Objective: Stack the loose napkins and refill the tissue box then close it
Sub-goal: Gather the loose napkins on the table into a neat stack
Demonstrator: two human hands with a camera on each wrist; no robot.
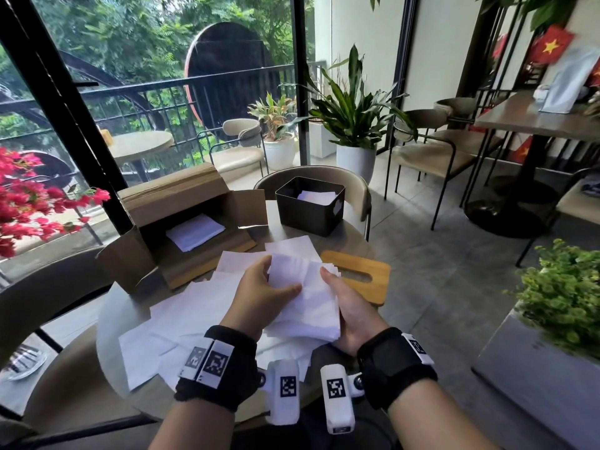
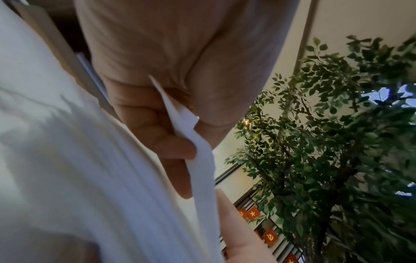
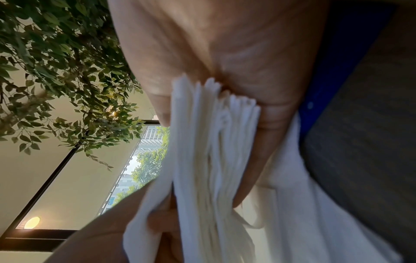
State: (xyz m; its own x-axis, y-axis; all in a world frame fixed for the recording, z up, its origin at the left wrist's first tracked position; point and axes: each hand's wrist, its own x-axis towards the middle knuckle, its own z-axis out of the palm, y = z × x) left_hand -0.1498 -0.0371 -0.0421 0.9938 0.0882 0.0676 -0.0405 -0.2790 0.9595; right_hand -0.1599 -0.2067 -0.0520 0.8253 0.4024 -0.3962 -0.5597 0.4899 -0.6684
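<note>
Soft, light, floppy napkins (image 1: pixel 308 297), gathered in a stack above the counter (image 1: pixel 113 319): left hand (image 1: pixel 259 297) pinching the top sheet, right hand (image 1: pixel 350 316) clamped round the edge. Likely to fan and slip; best gripped across both sides. Black tissue box (image 1: pixel 310 206) open beyond.

A café or small restaurant by a balcony. Several small tables stand about with matching padded chairs (image 1: pixel 431 147): the round worktop (image 1: pixel 110 323) in front, another table (image 1: pixel 535 121) to the right, and a round one (image 1: pixel 139 145) outside by the railing (image 1: pixel 162 89). Potted plants (image 1: pixel 354 125) line the tall glass doors, small red flags (image 1: pixel 552 45) hang on the wall, and a black tissue box (image 1: pixel 310 206) sits on the worktop.
</note>
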